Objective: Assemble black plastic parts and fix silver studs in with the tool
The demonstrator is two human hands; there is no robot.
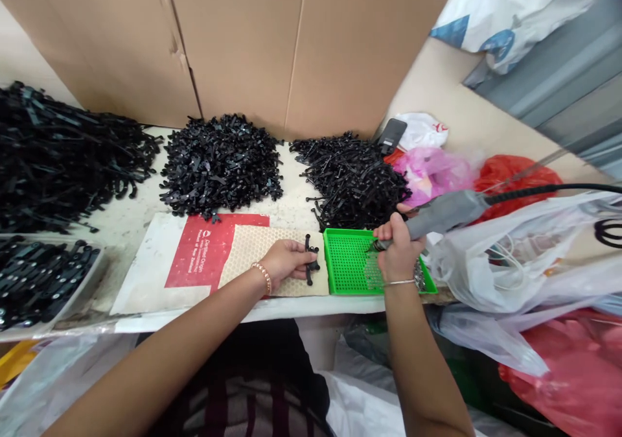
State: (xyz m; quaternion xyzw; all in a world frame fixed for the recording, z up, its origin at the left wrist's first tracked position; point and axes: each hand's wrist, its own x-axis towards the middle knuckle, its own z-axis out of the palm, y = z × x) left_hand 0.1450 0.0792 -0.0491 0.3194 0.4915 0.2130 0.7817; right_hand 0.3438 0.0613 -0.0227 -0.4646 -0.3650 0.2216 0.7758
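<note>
My left hand [286, 260] pinches a small black plastic part [310, 260] and presses it onto a beige honeycomb mat [247, 249]. My right hand [399, 250] is wrapped round a grey electric screwdriver [444, 211] whose black cable runs off to the right. The tool's tip points down and left into a green perforated tray [347, 262] that holds small screws near its right side.
Three heaps of black plastic parts lie on the white table: left [53, 152], middle [221, 161], right [352, 174]. A clear tray of parts [39, 275] sits at the left edge. Cardboard [253, 41] stands behind. Plastic bags [515, 255] crowd the right.
</note>
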